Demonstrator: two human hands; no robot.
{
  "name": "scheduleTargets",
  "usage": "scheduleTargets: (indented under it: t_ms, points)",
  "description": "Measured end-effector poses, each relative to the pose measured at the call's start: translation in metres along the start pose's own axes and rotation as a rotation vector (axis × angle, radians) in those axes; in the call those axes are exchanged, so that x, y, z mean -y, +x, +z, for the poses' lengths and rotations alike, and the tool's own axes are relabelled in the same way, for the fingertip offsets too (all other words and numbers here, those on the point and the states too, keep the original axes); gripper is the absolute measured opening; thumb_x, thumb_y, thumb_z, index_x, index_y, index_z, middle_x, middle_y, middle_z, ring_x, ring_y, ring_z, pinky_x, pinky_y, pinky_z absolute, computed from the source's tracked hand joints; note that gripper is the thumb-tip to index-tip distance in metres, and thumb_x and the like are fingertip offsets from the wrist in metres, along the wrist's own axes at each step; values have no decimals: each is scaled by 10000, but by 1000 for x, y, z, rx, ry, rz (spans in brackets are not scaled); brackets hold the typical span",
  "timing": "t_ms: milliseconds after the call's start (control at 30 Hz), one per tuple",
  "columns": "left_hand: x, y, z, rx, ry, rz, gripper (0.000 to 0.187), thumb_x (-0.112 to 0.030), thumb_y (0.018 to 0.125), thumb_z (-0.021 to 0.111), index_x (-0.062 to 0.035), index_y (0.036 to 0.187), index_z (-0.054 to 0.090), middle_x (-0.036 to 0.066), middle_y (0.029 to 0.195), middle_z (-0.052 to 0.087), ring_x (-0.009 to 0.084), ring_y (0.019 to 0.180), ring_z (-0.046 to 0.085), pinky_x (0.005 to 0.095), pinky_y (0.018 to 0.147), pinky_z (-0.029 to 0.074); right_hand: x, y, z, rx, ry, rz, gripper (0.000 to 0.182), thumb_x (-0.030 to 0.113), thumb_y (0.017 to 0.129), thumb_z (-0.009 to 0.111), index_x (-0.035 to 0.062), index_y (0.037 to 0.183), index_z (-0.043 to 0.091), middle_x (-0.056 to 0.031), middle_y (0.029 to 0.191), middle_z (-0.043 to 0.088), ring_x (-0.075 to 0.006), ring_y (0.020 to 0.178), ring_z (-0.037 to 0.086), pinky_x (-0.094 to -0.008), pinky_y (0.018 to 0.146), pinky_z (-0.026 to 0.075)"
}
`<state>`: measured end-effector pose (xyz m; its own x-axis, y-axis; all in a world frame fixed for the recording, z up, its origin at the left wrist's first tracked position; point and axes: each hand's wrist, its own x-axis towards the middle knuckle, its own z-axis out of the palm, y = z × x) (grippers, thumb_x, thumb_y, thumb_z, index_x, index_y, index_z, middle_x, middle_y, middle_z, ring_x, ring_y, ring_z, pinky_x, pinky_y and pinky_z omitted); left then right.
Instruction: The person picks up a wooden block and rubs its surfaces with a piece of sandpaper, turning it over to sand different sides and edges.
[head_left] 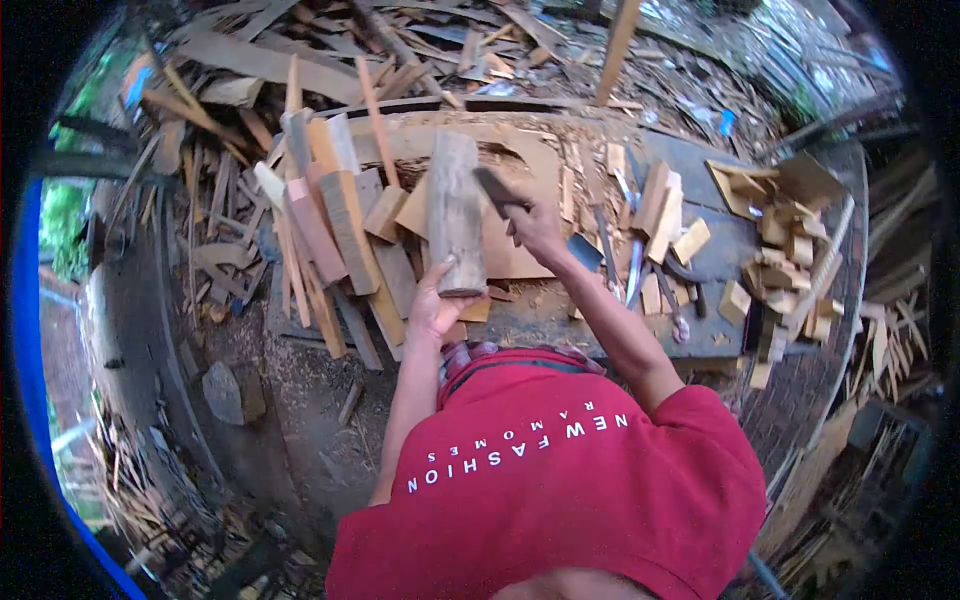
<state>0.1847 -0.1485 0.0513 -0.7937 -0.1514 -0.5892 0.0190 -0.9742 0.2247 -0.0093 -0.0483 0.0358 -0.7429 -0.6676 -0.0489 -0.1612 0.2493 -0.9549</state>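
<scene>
Head view: a person in a red shirt steadies a wooden log and holds a blade against it.

Left hand is wrapped around the near end of the log, fingers closed on it — the log stands on end, tilted away, on a flat board atop the workbench. Right hand is clenched around the handle of the dark blade, whose edge touches the log's right side near the top. Leaning planks rest just left of the log; small wood blocks and offcuts lie well apart on the bench's right side — loose scraps cover the ground beyond.
</scene>
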Motion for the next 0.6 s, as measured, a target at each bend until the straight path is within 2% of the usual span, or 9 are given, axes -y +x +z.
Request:
scheduleTargets:
  t_ms: [33,67,133,233,267,300,400,533,600]
  points:
    - [0,0,4,-1,101,53,521,-229,823,634,-25,1256,428,145,1139,561,307,1006,574,544,802,507,16,-10,-14,-44,409,363,216,37,843,517,-13,1024,624,-84,730,620,-147,617,603,-280,543,488]
    - [1,-1,11,2,203,107,519,-226,823,633,-23,1254,429,142,1137,562,299,1003,577,537,791,514,23,-15,-22,-230,537,281,171,58,867,507,-3,949,644,5,651,574,-50,576,525,-209,501,426]
    - [6,-8,41,0,291,114,468,-190,835,589,-52,1258,444,114,1121,565,265,1024,566,504,811,494,43,-15,-42,-524,332,84,168,46,861,503,-27,944,631,-5,665,575,-69,548,486,-244,499,409]
    - [23,-2,78,-25,516,247,459,-102,833,590,-37,1264,450,57,1082,576,160,940,585,326,820,499,42,2,-31,-830,330,-213,183,26,845,514,-55,973,616,-37,796,616,-125,688,522,-284,632,439]
    - [33,2,81,-13,528,234,459,-102,833,590,-37,1264,450,57,1082,576,160,940,585,326,820,499,69,-14,-22,-707,446,-78,249,4,823,512,-55,1039,619,-108,994,642,-166,898,579,-291,821,445]
    - [41,6,83,27,599,253,450,-90,833,586,-34,1259,455,50,1078,576,147,940,579,316,813,497,66,-11,-5,-573,437,16,323,-18,797,505,-43,1101,612,-184,1160,599,-233,1108,548,-307,984,374]
    - [52,1,106,21,727,267,447,-50,832,566,-24,1264,456,29,1061,575,107,918,567,275,774,491,51,-16,-6,-620,451,-192,354,-26,789,488,-19,1119,614,-214,1209,568,-290,1183,503,-306,1036,327]
    - [69,-5,101,35,811,326,481,-38,858,533,-32,1325,418,45,1102,571,125,1008,538,283,863,443,46,-49,-51,-354,900,239,311,106,866,567,38,1167,607,-232,1166,585,-216,1194,492,-274,1018,334]
    - [81,-3,97,-53,993,365,562,1,839,549,-70,1371,383,65,1129,567,123,985,544,253,878,426,52,-68,-54,-246,854,519,346,230,862,616,81,1175,613,-192,1149,608,-162,1174,508,-201,967,356]
